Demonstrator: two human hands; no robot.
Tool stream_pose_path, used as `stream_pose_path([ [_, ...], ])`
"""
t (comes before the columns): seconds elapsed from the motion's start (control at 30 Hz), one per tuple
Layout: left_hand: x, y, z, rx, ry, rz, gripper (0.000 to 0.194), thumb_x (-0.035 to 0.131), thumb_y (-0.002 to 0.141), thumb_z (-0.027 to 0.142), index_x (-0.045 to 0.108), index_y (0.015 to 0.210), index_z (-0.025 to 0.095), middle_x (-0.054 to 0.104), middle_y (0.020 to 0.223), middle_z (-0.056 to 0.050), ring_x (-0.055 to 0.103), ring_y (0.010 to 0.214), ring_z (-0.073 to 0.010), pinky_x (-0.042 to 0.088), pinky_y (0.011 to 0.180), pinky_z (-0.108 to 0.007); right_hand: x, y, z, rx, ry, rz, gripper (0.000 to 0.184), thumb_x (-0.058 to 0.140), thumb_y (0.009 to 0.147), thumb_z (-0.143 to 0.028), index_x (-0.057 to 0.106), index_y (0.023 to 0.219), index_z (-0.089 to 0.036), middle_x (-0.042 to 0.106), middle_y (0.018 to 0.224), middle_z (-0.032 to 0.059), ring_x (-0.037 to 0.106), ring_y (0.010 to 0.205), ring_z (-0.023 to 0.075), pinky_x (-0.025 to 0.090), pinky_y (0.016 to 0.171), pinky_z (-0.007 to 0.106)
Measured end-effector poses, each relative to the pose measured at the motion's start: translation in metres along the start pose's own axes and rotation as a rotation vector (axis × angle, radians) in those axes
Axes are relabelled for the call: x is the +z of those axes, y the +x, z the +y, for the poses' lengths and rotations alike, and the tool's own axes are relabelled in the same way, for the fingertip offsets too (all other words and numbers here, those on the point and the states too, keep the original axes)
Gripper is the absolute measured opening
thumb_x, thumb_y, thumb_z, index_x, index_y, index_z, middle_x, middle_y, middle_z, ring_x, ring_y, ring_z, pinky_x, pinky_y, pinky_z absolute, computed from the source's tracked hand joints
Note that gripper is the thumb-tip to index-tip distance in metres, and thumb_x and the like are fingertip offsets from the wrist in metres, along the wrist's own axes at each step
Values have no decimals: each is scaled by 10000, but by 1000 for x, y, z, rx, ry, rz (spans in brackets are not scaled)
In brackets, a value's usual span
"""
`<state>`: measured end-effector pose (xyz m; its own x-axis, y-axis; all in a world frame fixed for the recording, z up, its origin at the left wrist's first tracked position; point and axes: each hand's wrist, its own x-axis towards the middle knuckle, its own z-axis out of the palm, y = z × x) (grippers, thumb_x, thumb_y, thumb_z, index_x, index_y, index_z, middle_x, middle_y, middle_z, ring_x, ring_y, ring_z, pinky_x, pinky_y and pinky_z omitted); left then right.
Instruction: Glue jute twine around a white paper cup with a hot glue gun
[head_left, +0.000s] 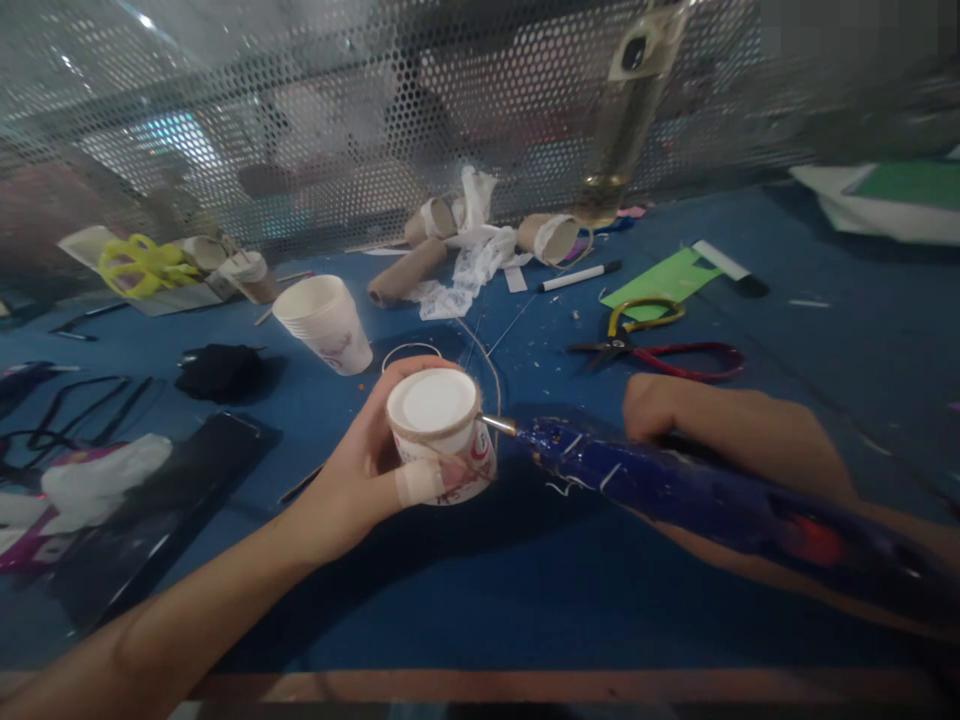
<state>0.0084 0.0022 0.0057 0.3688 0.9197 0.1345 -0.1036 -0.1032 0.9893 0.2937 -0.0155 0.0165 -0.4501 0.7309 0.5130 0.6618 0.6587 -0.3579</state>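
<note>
A white paper cup (442,460) is held bottom end up, with twine (409,433) wound round its upper edge. My left hand (375,440) wraps round the cup, its bandaged thumb across the front. From the cup a loose length of the twine trails behind onto the table. My right hand (720,440) grips a dark blue hot glue gun (652,480) from behind. The gun's metal nozzle meets or nearly meets the cup's right edge, by the twine. Most of the right hand's fingers are hidden behind the gun.
Behind the cup stand stacked paper cups (322,320), cardboard tubes (409,272) and crumpled white lace (469,270). Red-and-yellow-handled scissors (619,342), a marker (577,277) and green card (660,283) lie right. A dark phone-like slab (165,510) lies left. A perforated metal panel (337,120) bounds the back.
</note>
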Motion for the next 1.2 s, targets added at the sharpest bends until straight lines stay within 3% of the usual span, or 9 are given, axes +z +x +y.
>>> stream_pose_path([
  [0.1,0,0,-1,-3,-17,2,579,915,750,293,663,1271,316,713,1133,-40,692,986,-233,605,836,-321,0,0,7,-64,69,-8,217,592,861,-151,431,814,-288,573,761,-83,479,546,110,353,535,278],
  [0.33,0,0,0,-13,-35,-17,570,896,768,280,647,1281,308,694,1135,-37,686,1011,-232,595,882,-330,3,-1,7,-15,54,36,189,591,923,-223,457,803,-284,575,737,-74,535,588,124,349,544,296],
  [0.57,0,0,0,-13,-12,-6,577,880,770,289,637,1294,303,712,1128,-50,698,1009,-264,589,856,-356,-8,4,6,-27,42,-70,203,605,847,-155,460,802,-289,609,762,-58,574,615,137,408,557,282],
  [0.87,0,-1,0,12,-6,3,574,901,754,285,663,1276,321,695,1136,-41,668,1013,-244,584,870,-338,2,-2,1,45,44,29,178,582,916,-237,451,804,-283,544,735,-69,504,589,136,355,568,306],
  [1.2,-4,-2,-2,6,-52,-25,604,916,739,260,685,1292,340,711,1149,-27,676,1024,-224,569,873,-290,1,0,7,-35,79,27,197,616,871,-169,462,816,-278,560,752,-78,525,600,112,354,554,272],
])
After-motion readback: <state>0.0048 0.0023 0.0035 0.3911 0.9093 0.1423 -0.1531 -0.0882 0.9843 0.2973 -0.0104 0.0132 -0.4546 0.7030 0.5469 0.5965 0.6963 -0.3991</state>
